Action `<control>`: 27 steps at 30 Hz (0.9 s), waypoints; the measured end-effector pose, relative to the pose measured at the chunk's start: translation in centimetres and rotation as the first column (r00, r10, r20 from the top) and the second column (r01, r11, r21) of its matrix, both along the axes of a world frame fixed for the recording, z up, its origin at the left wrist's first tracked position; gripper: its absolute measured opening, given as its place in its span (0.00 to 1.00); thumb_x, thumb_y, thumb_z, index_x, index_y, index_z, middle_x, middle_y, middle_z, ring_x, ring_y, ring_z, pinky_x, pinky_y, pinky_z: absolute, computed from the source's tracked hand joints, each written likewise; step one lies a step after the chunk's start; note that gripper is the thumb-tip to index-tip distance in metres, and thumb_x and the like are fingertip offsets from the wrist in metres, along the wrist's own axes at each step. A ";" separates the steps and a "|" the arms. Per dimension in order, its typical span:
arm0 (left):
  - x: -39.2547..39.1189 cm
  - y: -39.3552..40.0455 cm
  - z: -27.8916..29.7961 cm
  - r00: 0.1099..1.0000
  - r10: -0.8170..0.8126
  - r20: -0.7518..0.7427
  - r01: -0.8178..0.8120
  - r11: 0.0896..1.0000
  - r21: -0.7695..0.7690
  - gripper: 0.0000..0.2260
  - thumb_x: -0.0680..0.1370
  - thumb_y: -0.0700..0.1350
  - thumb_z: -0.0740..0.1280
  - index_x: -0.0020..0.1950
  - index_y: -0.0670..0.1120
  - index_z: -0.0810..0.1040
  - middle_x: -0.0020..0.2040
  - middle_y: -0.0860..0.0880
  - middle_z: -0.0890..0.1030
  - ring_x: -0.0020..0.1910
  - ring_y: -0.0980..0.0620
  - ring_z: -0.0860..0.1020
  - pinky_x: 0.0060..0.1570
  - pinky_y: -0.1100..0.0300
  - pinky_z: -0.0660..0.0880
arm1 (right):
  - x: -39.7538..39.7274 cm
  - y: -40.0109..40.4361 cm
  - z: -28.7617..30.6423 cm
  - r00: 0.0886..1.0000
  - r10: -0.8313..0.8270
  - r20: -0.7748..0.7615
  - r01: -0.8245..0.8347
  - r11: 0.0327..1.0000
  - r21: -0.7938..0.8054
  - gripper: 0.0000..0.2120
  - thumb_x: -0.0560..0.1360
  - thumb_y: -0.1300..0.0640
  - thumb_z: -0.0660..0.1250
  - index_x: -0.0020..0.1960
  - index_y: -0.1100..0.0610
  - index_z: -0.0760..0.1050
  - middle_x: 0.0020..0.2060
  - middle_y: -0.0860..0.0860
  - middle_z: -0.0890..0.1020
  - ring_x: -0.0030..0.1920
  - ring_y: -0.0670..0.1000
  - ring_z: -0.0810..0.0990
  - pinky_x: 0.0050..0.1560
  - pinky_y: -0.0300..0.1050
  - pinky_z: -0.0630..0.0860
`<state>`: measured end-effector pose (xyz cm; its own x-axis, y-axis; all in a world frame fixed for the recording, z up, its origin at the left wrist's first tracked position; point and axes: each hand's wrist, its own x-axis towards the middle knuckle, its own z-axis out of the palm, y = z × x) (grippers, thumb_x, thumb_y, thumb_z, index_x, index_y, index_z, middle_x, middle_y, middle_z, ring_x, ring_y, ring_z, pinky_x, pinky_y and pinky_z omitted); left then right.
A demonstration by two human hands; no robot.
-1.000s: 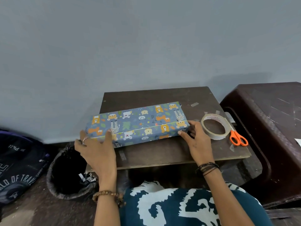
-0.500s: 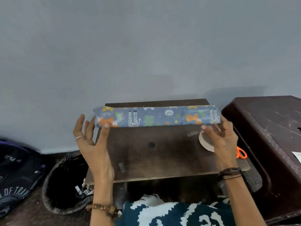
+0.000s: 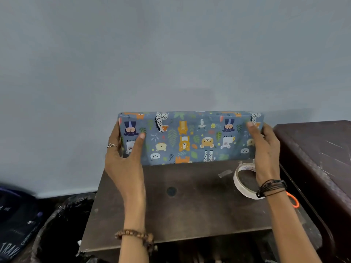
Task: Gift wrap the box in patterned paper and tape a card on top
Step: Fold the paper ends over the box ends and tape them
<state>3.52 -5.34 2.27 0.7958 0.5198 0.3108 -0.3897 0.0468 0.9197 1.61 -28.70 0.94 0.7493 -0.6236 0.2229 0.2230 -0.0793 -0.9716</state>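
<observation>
box [image 3: 190, 137], wrapped in blue animal-print paper, held up on edge above the far part of the table [image 3: 180, 211]; broad face toward the camera, long axis level. printed animals read upside down. whether its lower edge touches the table or hangs just clear: cannot tell.

left hand [image 3: 125, 160] grips the left end: thumb laid across the front face, other fingers wrapped round behind the end. ring on one finger, bead bracelet at the wrist.

right hand [image 3: 266, 149] grips the right end the same way: thumb on the front face near the top corner, fingers behind. dark cord bands at the wrist.

hands well apart, one at each end of the box, both clamped on it.

tape roll [image 3: 245, 181] lies flat on the table's right side, partly hidden by the right wrist. orange scissors [image 3: 293, 202]: only a handle loop shows past the right forearm. short strip of tape [image 3: 225, 173] stuck on the table near the roll.

dark bin [image 3: 62, 230] at the table's left, a black bag [image 3: 17, 224] beyond it. dark brown cabinet [image 3: 319, 158] on the right. grey wall behind.
</observation>
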 end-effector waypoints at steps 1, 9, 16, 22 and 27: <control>0.3 0.0 -0.3 1.000 0.018 -0.020 -0.018 1.000 0.022 0.22 0.72 0.40 0.72 0.65 0.50 0.75 0.56 0.56 0.80 0.52 0.63 0.78 0.51 0.69 0.74 | 0.1 -0.2 -0.1 1.000 -0.003 -0.017 0.003 1.000 -0.010 0.18 0.69 0.39 0.67 0.49 0.51 0.78 0.54 0.58 0.79 0.49 0.52 0.77 0.52 0.55 0.76; 0.8 2.2 -1.6 0.969 0.174 -0.172 -0.134 0.966 0.222 0.22 0.72 0.52 0.71 0.65 0.55 0.74 0.58 0.57 0.78 0.55 0.57 0.77 0.54 0.64 0.72 | 0.2 -0.6 -0.7 0.987 0.087 -0.138 -0.092 0.995 -0.027 0.31 0.65 0.40 0.69 0.65 0.49 0.72 0.57 0.52 0.80 0.56 0.56 0.79 0.58 0.59 0.75; 1.5 4.7 -1.4 0.982 0.073 -0.174 -0.048 0.988 0.144 0.17 0.74 0.44 0.70 0.63 0.50 0.76 0.56 0.50 0.80 0.48 0.56 0.79 0.51 0.60 0.75 | -0.6 -0.1 -0.1 0.967 0.202 -0.159 -0.175 0.971 0.165 0.05 0.74 0.54 0.68 0.46 0.55 0.76 0.37 0.50 0.82 0.30 0.46 0.81 0.31 0.39 0.78; 0.3 -0.7 -2.6 0.973 -0.080 -0.216 0.018 0.962 -0.274 0.35 0.73 0.42 0.71 0.74 0.52 0.57 0.74 0.51 0.60 0.70 0.60 0.62 0.71 0.54 0.61 | -0.8 2.3 -0.9 0.984 -0.173 -0.040 0.177 0.943 0.280 0.07 0.73 0.51 0.70 0.41 0.50 0.73 0.32 0.45 0.79 0.30 0.42 0.78 0.32 0.36 0.75; -5.0 -10.4 -3.0 0.792 -0.555 -0.255 0.330 0.740 -0.586 0.35 0.70 0.45 0.71 0.72 0.58 0.57 0.68 0.50 0.71 0.61 0.54 0.75 0.61 0.49 0.73 | -1.9 7.6 -2.7 0.944 -0.329 0.005 0.312 0.900 0.304 0.07 0.74 0.46 0.66 0.47 0.45 0.70 0.44 0.45 0.81 0.44 0.44 0.81 0.47 0.44 0.77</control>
